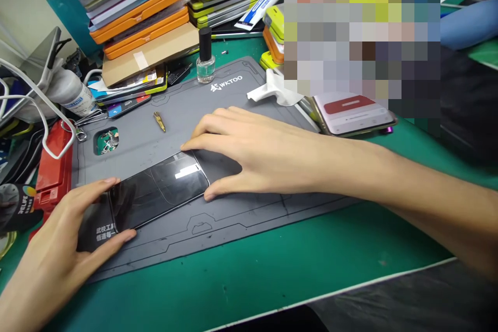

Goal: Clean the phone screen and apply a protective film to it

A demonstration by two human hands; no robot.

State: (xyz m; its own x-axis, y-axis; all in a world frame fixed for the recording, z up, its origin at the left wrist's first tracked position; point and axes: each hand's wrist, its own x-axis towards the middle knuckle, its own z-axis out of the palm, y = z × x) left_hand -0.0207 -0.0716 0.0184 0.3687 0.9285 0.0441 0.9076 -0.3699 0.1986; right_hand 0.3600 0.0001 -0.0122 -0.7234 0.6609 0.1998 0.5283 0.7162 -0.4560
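A black smartphone (159,191) lies flat, screen up, on a grey repair mat (233,218). My left hand (58,249) pinches the phone's near-left end between thumb and forefinger. My right hand (249,153) grips the phone's far-right end, forefinger on its top corner and thumb on its lower corner. Both hands are closed on the phone, which rests on the mat.
A small glass bottle with a black cap (205,57) and a brass bit (159,121) stand on the mat. A second phone (354,114) lies at right on the green cutting mat (272,270). Stacked orange and yellow-green boxes (140,5) fill the back. Red case (54,166) at left.
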